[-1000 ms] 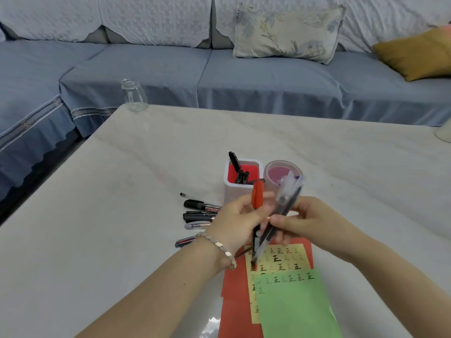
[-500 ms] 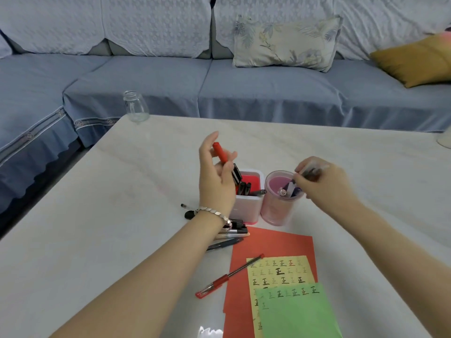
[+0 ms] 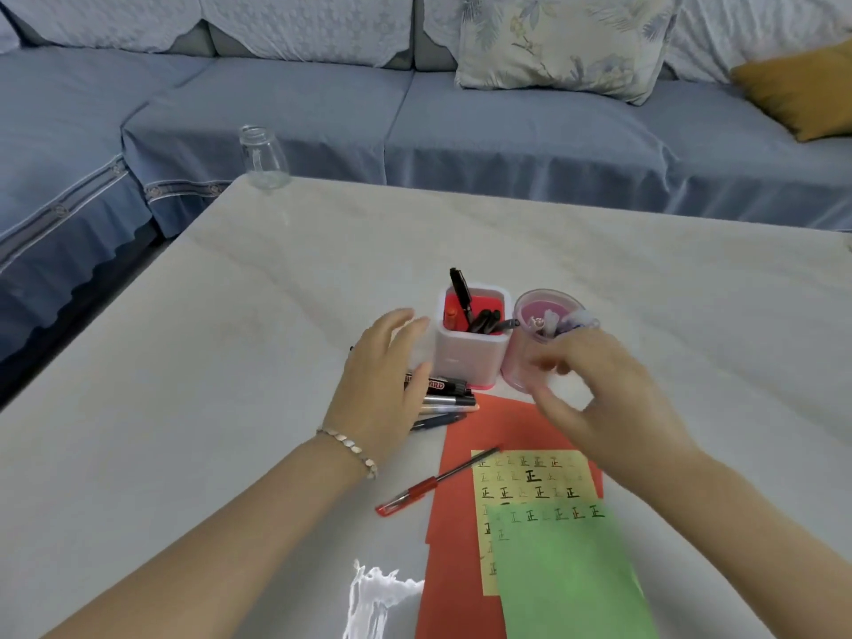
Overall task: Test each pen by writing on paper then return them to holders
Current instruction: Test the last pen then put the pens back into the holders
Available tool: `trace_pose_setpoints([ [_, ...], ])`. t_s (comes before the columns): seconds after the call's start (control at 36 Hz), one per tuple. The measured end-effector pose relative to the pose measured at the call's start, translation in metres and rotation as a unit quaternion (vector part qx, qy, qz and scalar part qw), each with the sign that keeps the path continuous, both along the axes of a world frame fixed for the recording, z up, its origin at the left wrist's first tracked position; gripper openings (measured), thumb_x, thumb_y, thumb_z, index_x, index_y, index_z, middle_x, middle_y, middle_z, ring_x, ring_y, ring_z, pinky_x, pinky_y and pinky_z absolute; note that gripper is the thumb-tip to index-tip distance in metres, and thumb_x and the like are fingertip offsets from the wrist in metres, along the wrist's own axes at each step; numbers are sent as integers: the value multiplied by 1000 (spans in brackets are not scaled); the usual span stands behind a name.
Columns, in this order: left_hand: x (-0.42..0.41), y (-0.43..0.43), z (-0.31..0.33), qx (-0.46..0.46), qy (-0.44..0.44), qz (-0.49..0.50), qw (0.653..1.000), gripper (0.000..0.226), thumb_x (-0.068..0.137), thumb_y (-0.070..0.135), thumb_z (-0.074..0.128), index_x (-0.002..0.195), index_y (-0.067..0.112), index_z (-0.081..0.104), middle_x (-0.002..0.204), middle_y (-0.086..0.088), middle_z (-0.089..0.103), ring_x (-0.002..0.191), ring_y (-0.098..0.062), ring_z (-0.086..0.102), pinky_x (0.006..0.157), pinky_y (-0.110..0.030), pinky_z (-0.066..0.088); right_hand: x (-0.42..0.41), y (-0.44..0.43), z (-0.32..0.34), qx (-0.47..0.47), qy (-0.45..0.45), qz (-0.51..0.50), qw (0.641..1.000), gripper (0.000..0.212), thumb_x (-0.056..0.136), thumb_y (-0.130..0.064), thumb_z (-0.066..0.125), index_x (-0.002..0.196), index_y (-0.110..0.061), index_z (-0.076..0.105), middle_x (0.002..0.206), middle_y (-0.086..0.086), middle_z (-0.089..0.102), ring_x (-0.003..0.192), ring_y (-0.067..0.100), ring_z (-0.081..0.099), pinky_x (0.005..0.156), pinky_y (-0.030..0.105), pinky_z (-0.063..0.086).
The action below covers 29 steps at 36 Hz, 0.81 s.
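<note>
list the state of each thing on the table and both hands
left hand, open, over loose pens
right hand, blurred, open, holding nothing
square holder, upright, pens inside
round holder, upright, pens inside
loose pens, lying flat beside square holder
red pen, lying flat, unheld
glass jar, upright, lidless

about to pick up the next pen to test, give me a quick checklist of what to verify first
1. Left hand free: ok, fingers spread, holds nothing, hovers over the loose pens.
2. Right hand free: ok, nothing seen in it, though its fingers are blurred.
3. Pens to grab: ok, pile of pens lies on the table beside the square holder.
4. Writing space: ok, green sheet is blank below its top row of marks.
5. Holders upright: ok, square holder and round holder both stand.
6. All handled pens returned: not ok, red pen lies loose, its tip on the paper.
</note>
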State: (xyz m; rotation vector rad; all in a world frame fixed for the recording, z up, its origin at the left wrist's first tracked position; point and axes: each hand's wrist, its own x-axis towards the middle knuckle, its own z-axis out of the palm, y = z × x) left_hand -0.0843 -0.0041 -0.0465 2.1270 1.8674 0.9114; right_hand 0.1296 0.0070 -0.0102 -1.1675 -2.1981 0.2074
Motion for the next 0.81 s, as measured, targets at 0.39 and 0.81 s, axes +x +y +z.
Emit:
trace_pose_setpoints([
  [0.39,-36,-41,-65,-166,50,56,983,20,83,17,62,103,12,64,112,-4,51,106,-24,46,88,-27,36,-86,1,-81,-124,-319,172,924,47,65,-8,62,112,-8,59,107,9,62,99,31,59,80,37,48],
  [0.81,-45,-17,-59,-154,53,-8,987,30,95,25,37,111,16,61,113,4,58,104,-24,45,84,-35,40,-85,10,-85,32,-386,134,912,33,67,-13,30,66,-21,62,59,-5,59,53,15,59,49,21,39],
])
